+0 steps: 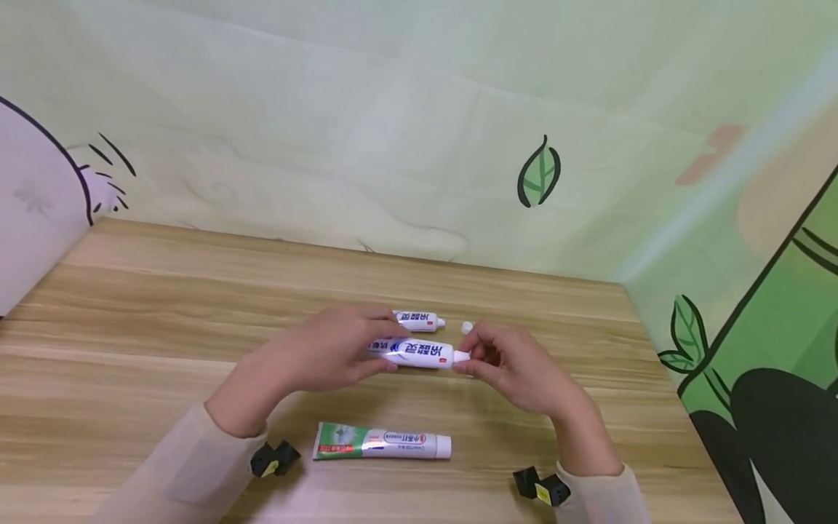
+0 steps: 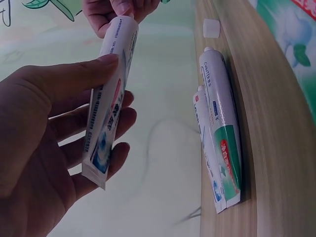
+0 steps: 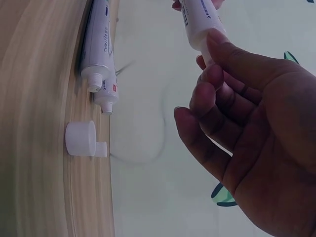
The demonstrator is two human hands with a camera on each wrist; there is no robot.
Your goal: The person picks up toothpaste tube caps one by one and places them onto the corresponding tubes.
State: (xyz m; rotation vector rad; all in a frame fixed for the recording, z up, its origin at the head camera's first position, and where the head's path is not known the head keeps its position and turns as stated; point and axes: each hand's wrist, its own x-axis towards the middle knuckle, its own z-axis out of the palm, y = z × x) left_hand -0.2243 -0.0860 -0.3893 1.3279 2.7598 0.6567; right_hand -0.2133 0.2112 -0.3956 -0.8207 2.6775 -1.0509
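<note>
My left hand grips a white toothpaste tube with blue lettering, thumb on one side and fingers on the other. Held above the table, the tube points its narrow end to the right. At that end, my right hand pinches the small white cap between thumb and forefinger. The remaining right fingers curl loosely beneath, as the right wrist view shows. Beyond the held tube lie two uncapped tubes, one white and green, the other slimmer with blue lettering; the left hand partly hides them in the head view.
A capped green-and-white toothpaste tube lies on the wooden table nearer the person. Two loose white caps, one wide and one small, rest close together near the open nozzles. A printed cloth wall rises behind the table.
</note>
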